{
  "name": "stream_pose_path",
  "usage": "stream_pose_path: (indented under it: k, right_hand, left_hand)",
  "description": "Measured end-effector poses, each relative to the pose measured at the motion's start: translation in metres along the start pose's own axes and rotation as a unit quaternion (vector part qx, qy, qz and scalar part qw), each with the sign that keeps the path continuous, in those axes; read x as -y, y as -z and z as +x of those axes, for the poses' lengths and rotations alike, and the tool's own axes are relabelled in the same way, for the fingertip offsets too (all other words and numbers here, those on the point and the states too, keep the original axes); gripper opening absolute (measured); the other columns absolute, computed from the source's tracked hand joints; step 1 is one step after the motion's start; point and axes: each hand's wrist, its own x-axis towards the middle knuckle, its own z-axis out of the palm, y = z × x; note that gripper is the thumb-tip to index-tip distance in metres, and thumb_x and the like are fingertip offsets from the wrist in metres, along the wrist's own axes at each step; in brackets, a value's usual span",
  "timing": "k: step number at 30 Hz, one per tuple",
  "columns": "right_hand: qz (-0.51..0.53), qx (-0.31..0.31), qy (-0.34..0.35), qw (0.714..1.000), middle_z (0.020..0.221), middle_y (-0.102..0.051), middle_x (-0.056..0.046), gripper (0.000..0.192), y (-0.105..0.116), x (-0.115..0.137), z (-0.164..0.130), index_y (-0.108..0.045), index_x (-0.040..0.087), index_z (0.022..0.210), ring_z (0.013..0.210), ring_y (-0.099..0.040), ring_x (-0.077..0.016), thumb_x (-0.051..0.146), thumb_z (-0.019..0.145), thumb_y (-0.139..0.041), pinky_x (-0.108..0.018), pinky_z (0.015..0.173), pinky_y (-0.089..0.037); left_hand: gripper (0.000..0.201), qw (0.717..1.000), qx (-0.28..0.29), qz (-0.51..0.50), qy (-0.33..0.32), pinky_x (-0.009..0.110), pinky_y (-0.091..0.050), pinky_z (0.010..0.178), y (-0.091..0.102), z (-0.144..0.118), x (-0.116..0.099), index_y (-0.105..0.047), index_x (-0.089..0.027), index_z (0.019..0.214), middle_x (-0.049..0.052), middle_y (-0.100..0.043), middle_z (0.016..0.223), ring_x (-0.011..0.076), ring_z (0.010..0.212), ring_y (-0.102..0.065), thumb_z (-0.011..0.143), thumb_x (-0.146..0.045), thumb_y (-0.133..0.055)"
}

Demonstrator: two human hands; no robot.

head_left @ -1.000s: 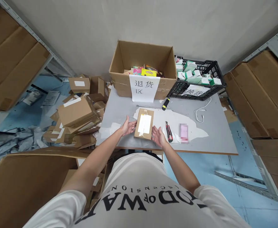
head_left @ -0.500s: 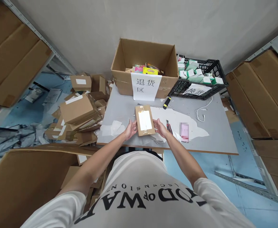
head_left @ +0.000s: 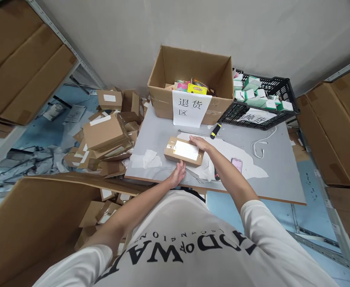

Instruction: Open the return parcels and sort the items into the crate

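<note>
A small taped cardboard box with a white label on top is turned sideways over the grey table. My right hand grips its far right edge, fingers laid along the back side. At the near side, my left hand has its fingertips against the lower edge, so the box sits between both hands. Just right of it, a red-and-black utility knife is mostly hidden by my right forearm. White paper scraps lie to the left.
Behind stands a large open carton with colourful packets, beside a black crate of green-and-white boxes. A yellow-black cutter, a white cable and a pink item lie on the table. Opened cartons pile up at left.
The box has turned from upright to lengthwise across the table. My right hand has moved to its far side, my left to its near side. The view has shifted slightly.
</note>
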Motion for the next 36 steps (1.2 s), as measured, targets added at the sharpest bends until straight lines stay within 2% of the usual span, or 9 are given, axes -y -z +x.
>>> stream_pose_path:
  k: [7, 16, 20, 24, 26, 27, 30, 33, 36]
  right_hand:
    - [-0.135, 0.045, 0.034, 0.989, 0.107, -0.068, -0.008, 0.057, -0.001, -0.006, 0.005, -0.066, 0.017, 0.094, 0.098, -0.058, -0.0232, 0.065, 0.088, -0.035, -0.031, 0.087, -0.04]
    - [-0.14, 0.024, 0.078, 0.987, 0.104, -0.069, -0.007, 0.051, -0.008, -0.018, 0.003, -0.066, 0.018, 0.098, 0.096, -0.059, -0.0215, 0.058, 0.09, -0.036, -0.031, 0.087, -0.042]
    - [-0.1, -0.106, 0.127, 0.981, 0.118, -0.065, -0.008, 0.047, 0.005, -0.028, -0.012, -0.063, 0.019, 0.112, 0.11, -0.057, -0.0225, 0.051, 0.092, -0.035, -0.035, 0.096, -0.039]
    - [-0.055, -0.304, 0.098, 0.946, 0.121, -0.063, -0.012, 0.048, 0.026, -0.079, -0.055, -0.058, 0.015, 0.119, 0.113, -0.056, -0.0226, 0.048, 0.091, -0.036, -0.035, 0.095, -0.042]
    - [-0.072, -0.368, -0.015, 0.927, 0.116, -0.065, -0.014, 0.045, 0.029, -0.114, -0.082, -0.057, 0.013, 0.118, 0.108, -0.059, -0.0231, 0.042, 0.091, -0.037, -0.035, 0.094, -0.043]
    - [-0.095, -0.363, -0.085, 0.923, 0.114, -0.065, -0.014, 0.043, 0.028, -0.13, -0.094, -0.057, 0.012, 0.118, 0.106, -0.06, -0.0237, 0.039, 0.09, -0.038, -0.035, 0.093, -0.043]
    - [-0.146, -0.286, -0.235, 0.917, 0.116, -0.064, -0.015, 0.039, 0.011, -0.167, -0.119, -0.055, 0.014, 0.12, 0.107, -0.06, -0.0248, 0.031, 0.087, -0.046, -0.034, 0.091, -0.044]
    - [-0.148, -0.255, -0.276, 0.915, 0.111, -0.065, -0.017, 0.04, -0.011, -0.181, -0.123, -0.056, 0.013, 0.118, 0.106, -0.06, -0.0272, 0.03, 0.082, -0.053, -0.035, 0.087, -0.045]
    - [-0.149, -0.246, -0.296, 0.911, 0.11, -0.063, -0.017, 0.039, -0.027, -0.182, -0.118, -0.055, 0.015, 0.117, 0.105, -0.06, -0.0273, 0.028, 0.08, -0.057, -0.035, 0.084, -0.046]
  left_hand:
    - [0.088, 0.998, 0.013, 0.031, 0.045, 0.042, -0.003, 0.115, -0.002, 0.001, 0.01, 0.015, -0.029, 0.147, 0.002, 0.008, 0.158, 0.0121, 0.143, 0.012, 0.076, -0.079, -0.001]
    - [0.087, 0.994, 0.021, 0.079, 0.071, 0.047, -0.009, 0.114, 0.006, -0.003, 0.004, 0.011, -0.027, 0.148, 0.003, 0.007, 0.157, 0.015, 0.144, 0.006, 0.079, -0.078, -0.004]
    - [0.089, 0.989, 0.013, 0.125, 0.078, 0.049, -0.015, 0.113, 0.013, -0.008, -0.006, 0.0, -0.026, 0.15, 0.006, 0.002, 0.157, 0.0191, 0.144, -0.001, 0.078, -0.079, -0.002]
    - [0.09, 0.966, 0.02, 0.255, 0.024, 0.049, -0.028, 0.11, 0.023, -0.017, -0.03, -0.027, -0.021, 0.147, 0.013, -0.024, 0.153, 0.0282, 0.139, -0.028, 0.078, -0.079, -0.029]
    - [0.084, 0.929, 0.009, 0.364, -0.064, 0.047, -0.036, 0.107, 0.028, -0.019, -0.048, -0.04, -0.017, 0.141, 0.015, -0.044, 0.142, 0.0305, 0.13, -0.044, 0.077, -0.072, -0.046]
    - [0.079, 0.897, -0.011, 0.427, -0.112, 0.046, -0.038, 0.105, 0.03, -0.018, -0.058, -0.043, -0.017, 0.139, 0.014, -0.05, 0.138, 0.0303, 0.126, -0.049, 0.078, -0.066, -0.051]
    - [0.064, 0.756, -0.077, 0.611, -0.219, 0.044, -0.033, 0.11, 0.034, -0.004, -0.082, -0.045, -0.013, 0.136, 0.014, -0.045, 0.142, 0.0288, 0.129, -0.044, 0.085, -0.052, -0.049]
    - [0.064, 0.634, -0.101, 0.735, -0.22, 0.051, -0.02, 0.114, 0.039, 0.019, -0.093, -0.038, -0.009, 0.139, 0.019, -0.028, 0.151, 0.032, 0.141, -0.023, 0.087, -0.045, -0.046]
    - [0.072, 0.578, -0.116, 0.79, -0.171, 0.058, -0.016, 0.111, 0.045, 0.036, -0.091, -0.03, -0.008, 0.142, 0.022, -0.019, 0.153, 0.0357, 0.142, -0.014, 0.086, -0.049, -0.046]
